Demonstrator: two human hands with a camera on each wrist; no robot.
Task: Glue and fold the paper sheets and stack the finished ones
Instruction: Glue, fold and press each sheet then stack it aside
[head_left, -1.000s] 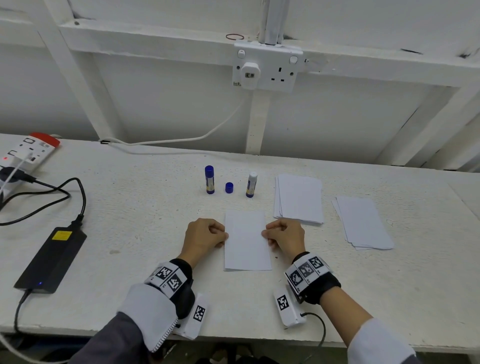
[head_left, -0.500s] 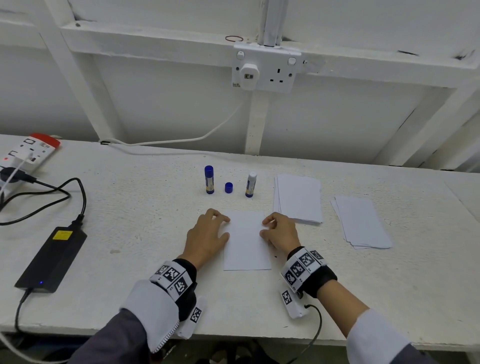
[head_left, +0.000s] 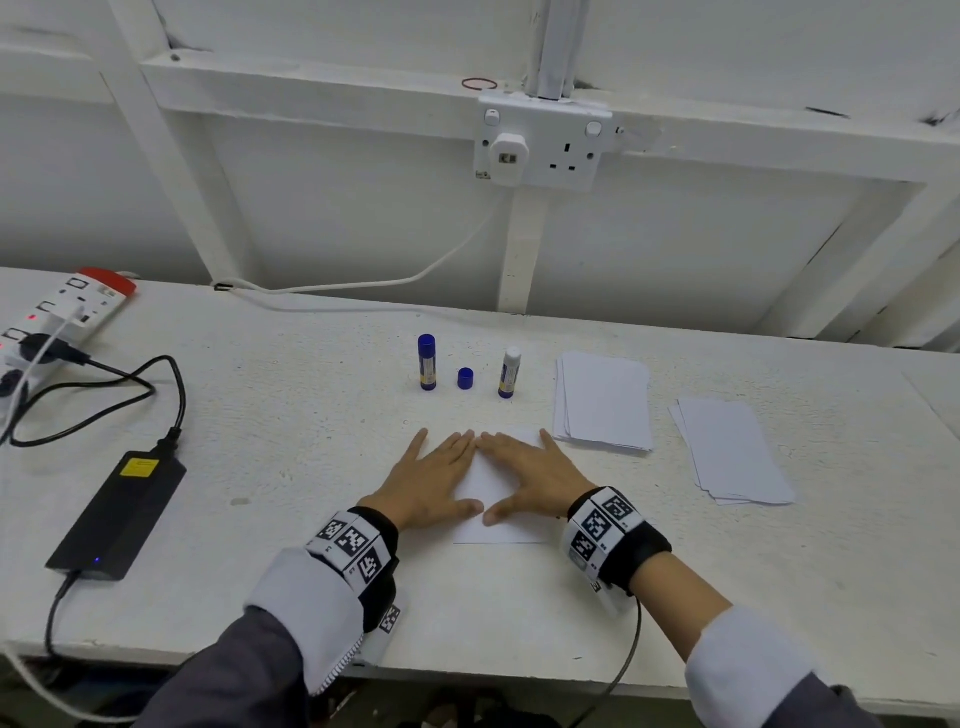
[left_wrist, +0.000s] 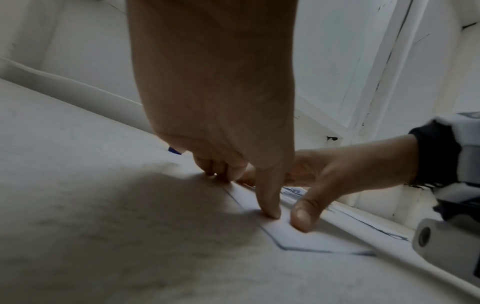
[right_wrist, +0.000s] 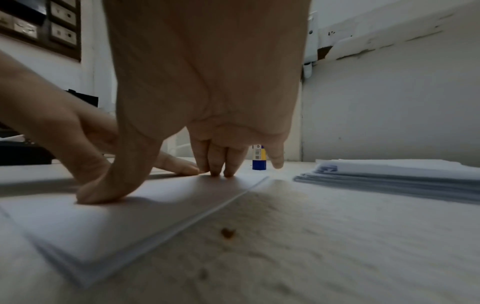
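A folded white sheet (head_left: 491, 486) lies flat on the table in front of me. My left hand (head_left: 434, 478) and right hand (head_left: 527, 475) both lie on it with fingers straight, palms down, fingertips meeting at its far edge and thumbs nearly touching near its middle. In the right wrist view the sheet (right_wrist: 145, 214) shows two layers at its edge. An uncapped glue stick (head_left: 509, 372) stands behind the sheet, its blue cap (head_left: 465, 378) beside it, and a capped glue stick (head_left: 426, 362) to the left. A stack of white sheets (head_left: 605, 400) and a stack of narrower sheets (head_left: 735, 449) lie to the right.
A black power adapter (head_left: 122, 512) with its cable lies at the left, and a power strip (head_left: 62, 317) sits at the far left. A wall socket (head_left: 540, 140) hangs above the table's back edge. The near table edge runs just below my wrists.
Both hands have gone from curled fists at the sheet's side edges to flat palms pressed onto the sheet, sliding inward until the fingertips meet.
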